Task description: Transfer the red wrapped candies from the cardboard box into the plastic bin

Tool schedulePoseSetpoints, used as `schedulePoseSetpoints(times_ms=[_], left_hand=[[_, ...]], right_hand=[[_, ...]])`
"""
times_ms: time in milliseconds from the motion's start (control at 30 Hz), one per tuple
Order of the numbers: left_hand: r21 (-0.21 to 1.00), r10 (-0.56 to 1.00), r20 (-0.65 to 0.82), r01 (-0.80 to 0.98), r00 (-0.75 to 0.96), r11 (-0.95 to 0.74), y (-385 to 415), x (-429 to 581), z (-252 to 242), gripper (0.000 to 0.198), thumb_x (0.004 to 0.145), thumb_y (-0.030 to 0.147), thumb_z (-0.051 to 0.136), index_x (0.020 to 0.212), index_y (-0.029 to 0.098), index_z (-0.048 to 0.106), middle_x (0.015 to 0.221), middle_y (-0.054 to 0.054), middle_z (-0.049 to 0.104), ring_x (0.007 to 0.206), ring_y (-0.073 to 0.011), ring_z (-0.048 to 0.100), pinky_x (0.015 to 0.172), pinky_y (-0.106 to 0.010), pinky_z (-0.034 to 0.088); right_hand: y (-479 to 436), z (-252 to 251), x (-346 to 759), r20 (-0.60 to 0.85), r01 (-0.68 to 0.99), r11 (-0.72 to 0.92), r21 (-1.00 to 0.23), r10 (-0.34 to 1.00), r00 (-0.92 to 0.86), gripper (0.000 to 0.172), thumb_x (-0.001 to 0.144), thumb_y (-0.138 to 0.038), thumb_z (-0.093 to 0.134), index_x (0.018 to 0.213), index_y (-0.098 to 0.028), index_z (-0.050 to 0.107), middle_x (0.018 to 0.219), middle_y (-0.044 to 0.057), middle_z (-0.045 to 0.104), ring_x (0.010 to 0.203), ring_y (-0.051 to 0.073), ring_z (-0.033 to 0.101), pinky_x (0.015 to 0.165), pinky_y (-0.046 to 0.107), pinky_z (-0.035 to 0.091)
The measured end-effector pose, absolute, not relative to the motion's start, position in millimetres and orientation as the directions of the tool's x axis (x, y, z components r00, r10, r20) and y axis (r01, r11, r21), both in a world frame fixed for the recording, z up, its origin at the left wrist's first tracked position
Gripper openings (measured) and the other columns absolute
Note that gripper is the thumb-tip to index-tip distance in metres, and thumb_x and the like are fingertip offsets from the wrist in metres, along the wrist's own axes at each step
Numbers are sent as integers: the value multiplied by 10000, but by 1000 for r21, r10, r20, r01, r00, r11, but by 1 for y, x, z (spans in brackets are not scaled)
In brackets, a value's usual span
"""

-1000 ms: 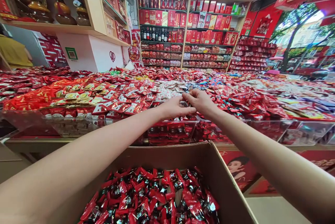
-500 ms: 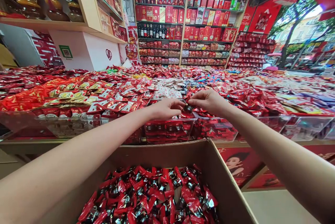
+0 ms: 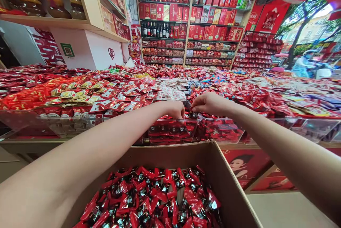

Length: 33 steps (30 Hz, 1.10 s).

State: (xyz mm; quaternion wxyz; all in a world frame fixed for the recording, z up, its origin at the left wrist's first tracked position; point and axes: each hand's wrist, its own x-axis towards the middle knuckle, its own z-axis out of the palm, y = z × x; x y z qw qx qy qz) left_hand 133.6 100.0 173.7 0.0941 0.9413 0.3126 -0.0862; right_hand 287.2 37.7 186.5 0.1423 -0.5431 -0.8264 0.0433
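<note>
My left hand (image 3: 174,109) reaches down into a clear plastic bin (image 3: 170,130) of red-and-black wrapped candies, fingers curled among the packets. Just to its right, my right hand (image 3: 209,103) pinches a small red-and-black candy (image 3: 192,114) at the bin's far right corner. Both arms stretch over an open cardboard box (image 3: 213,164) full of the same red-and-black candies (image 3: 157,199) right in front of me.
A wide counter holds heaps of red wrapped sweets (image 3: 112,93) in clear bins, including a second bin (image 3: 221,132) to the right. Shelves of red boxes and bottles (image 3: 186,25) line the back wall. A shelf unit (image 3: 87,25) stands at left; a shop window (image 3: 306,43) at right.
Both hands have dropped lower toward the clear bin. My left hand has turned downward into the candies; my right hand still pinches at the same spot.
</note>
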Motion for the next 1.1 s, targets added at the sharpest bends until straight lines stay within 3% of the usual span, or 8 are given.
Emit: schedulePoseSetpoints(times_ms=[200,367,633,900,1100], left_hand=[[118,567,-212,597,796,-793,100,132,176,282,592,311,510,814,180,625,703,8,628,609,-118,506,511,-186,350],[83,554,-202,578,808,-812,96,136,177,243,587,289,511,761,180,639,613,25,599,542,-107,454,497,-202,325],[74,558,-227,585,799,-808,95,140,177,224,588,276,511,720,163,652,561,21,572,509,-106,421,484,-213,314],[151,554,-361,633,750,-759,91,119,200,322,639,296,509,936,215,605,886,13,638,744,-120,525,602,-165,372],[143,550,-404,644,731,-752,92,107,203,311,618,254,535,918,233,616,909,22,643,802,-135,534,662,-178,379]], right_hand=[[46,184,278,30,893,418,-167,908,-419,200,627,-249,532,781,-194,647,694,-5,637,625,122,535,552,191,365],[55,182,269,-73,911,410,-44,908,-412,236,586,-236,554,797,-212,657,682,-11,634,614,129,522,516,197,345],[59,179,263,-210,932,362,20,913,-350,249,577,-176,531,791,-184,658,696,19,635,589,130,517,479,196,338],[58,183,261,-282,941,338,-31,900,-333,310,566,-152,524,848,-197,645,732,14,637,601,130,527,479,194,354],[63,189,261,-346,934,332,-131,868,-357,361,585,-174,531,933,-232,606,758,3,633,591,121,521,463,191,350]])
